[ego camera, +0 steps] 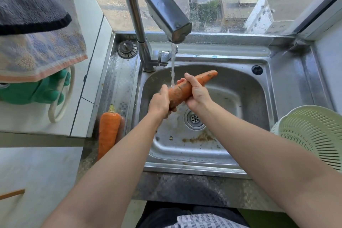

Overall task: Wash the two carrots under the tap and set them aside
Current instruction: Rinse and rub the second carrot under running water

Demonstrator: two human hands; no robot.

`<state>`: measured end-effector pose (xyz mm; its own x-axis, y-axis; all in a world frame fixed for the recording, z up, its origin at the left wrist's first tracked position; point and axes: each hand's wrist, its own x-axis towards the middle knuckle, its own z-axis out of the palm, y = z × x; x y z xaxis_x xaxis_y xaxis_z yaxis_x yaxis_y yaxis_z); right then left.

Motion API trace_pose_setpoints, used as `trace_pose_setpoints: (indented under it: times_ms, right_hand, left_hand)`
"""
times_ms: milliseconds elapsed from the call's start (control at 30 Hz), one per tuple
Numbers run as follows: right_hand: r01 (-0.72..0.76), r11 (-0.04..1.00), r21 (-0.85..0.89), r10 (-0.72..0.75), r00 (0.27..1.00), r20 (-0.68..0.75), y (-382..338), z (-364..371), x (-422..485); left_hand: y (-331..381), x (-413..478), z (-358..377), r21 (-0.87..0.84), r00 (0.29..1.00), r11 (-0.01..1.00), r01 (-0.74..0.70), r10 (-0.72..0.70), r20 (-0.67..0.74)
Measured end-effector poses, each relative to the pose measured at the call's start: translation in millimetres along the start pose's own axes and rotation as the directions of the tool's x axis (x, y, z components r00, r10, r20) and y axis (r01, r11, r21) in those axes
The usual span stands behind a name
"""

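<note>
Over the steel sink (246, 102) I hold a muddy orange carrot (203, 78) slanted under the running tap (166, 15). My left hand (159, 102) grips its thick lower end. My right hand (197, 91) is curled round its middle, and the thin tip sticks out up and to the right. Water (173, 68) falls onto the carrot between my hands. A second carrot (108, 133) lies on the sink's left ledge, tip towards me.
A pale green colander (312, 133) stands on the right ledge. A sink strainer plug (127, 49) lies at the back left. Towels (37, 24) and green rubber gloves (37, 90) hang at the left. Dirt lies near the drain (194, 118).
</note>
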<state>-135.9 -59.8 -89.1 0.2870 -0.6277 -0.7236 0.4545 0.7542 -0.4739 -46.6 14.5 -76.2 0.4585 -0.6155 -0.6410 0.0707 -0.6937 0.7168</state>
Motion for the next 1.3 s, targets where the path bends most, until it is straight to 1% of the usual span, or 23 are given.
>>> trace_pose_setpoints:
  times_ms: [67,100,133,167,200,267,300,333,400,467,500,567,600,667,733,767,833,900,1000,1067,1167,1233,1300]
  right_hand:
    - [0.033,0.999,-0.014,-0.035,0.989,-0.143,3,6,1]
    - [0.035,0.999,-0.040,-0.042,0.981,-0.191,6,8,2]
    - [0.019,0.998,-0.056,-0.030,0.979,-0.200,8,9,2]
    - [0.002,0.999,-0.048,-0.010,0.985,-0.174,10,9,2]
    - [-0.016,0.999,-0.041,0.010,0.991,-0.132,12,6,1]
    - [-0.037,0.999,-0.006,0.037,0.998,-0.049,14,3,-2]
    - [-0.038,0.999,0.017,0.038,0.999,-0.021,14,3,-4]
    - [-0.031,0.999,0.024,0.031,0.999,-0.021,13,4,-4]
    - [0.003,1.000,0.012,-0.002,0.996,-0.093,11,9,-4]
    - [0.009,1.000,-0.008,-0.010,0.979,-0.205,10,10,1]
    - [-0.004,1.000,-0.018,0.000,0.973,-0.232,11,10,1]
    - [-0.016,1.000,-0.024,0.010,0.973,-0.231,10,5,0]
    - [-0.012,1.000,-0.019,0.008,0.973,-0.229,10,2,0]
    - [0.009,1.000,0.001,-0.008,0.974,-0.224,5,-2,2]
    - [0.020,1.000,0.019,-0.014,0.968,-0.251,-3,-5,6]
    - [0.020,0.999,0.031,-0.011,0.963,-0.268,-6,-7,7]
    - [0.018,0.998,0.055,-0.002,0.958,-0.286,-8,-9,6]
    - [0.017,0.998,0.067,0.003,0.956,-0.293,-8,-11,3]
    - [0.010,0.997,0.077,0.012,0.958,-0.287,-11,-14,4]
    - [0.006,0.997,0.075,0.016,0.958,-0.285,-11,-14,7]
    - [-0.024,0.998,0.053,0.038,0.962,-0.270,-5,-14,6]
    - [-0.034,0.998,0.060,0.048,0.964,-0.261,-4,-14,4]
    - [-0.026,0.997,0.079,0.046,0.964,-0.260,-7,-12,6]
  left_hand:
    - [-8,-6,0,0.029,0.981,0.981,-0.193,0.193,0.002]
    - [-12,-5,0,0.099,0.959,0.955,-0.278,0.282,-0.022]
    - [-13,-4,0,0.185,0.944,0.932,-0.313,0.327,-0.049]
    - [-13,-2,-1,0.236,0.943,0.925,-0.297,0.323,-0.082]
    - [-11,1,-2,0.234,0.955,0.942,-0.242,0.274,-0.117]
    - [-8,6,-6,0.118,0.983,0.988,-0.098,0.115,-0.145]
    - [-8,4,-8,0.054,0.991,0.998,-0.044,0.051,-0.121]
    - [-8,1,-9,0.007,0.995,0.999,-0.045,0.045,-0.090]
    - [-14,-4,-9,-0.019,0.982,0.982,-0.188,0.187,-0.029]
    - [-18,-7,-6,0.071,0.942,0.940,-0.334,0.335,0.002]
    - [-17,-4,-4,0.115,0.934,0.929,-0.353,0.358,-0.020]
    - [-10,1,0,0.119,0.951,0.956,-0.269,0.283,-0.124]
    - [-8,2,1,0.072,0.964,0.973,-0.217,0.226,-0.143]
    - [-6,-5,1,-0.062,0.973,0.972,-0.228,0.225,-0.050]
    - [-8,-12,3,-0.137,0.945,0.943,-0.305,0.317,0.083]
    - [-9,-13,6,-0.141,0.934,0.934,-0.329,0.344,0.100]
    - [-6,-10,11,-0.175,0.956,0.944,-0.281,0.292,0.039]
    - [-2,-7,12,-0.288,0.980,0.940,-0.186,0.197,0.009]
    - [0,-10,10,-0.455,0.977,0.886,-0.090,0.167,0.134]
    - [-1,-10,11,-0.439,0.979,0.895,-0.078,0.152,0.135]
    - [-1,-5,12,-0.423,0.997,0.905,-0.055,0.071,0.024]
    - [-3,-5,9,-0.454,0.995,0.889,-0.058,0.089,0.048]
    - [-6,-10,5,-0.480,0.980,0.874,-0.074,0.154,0.128]
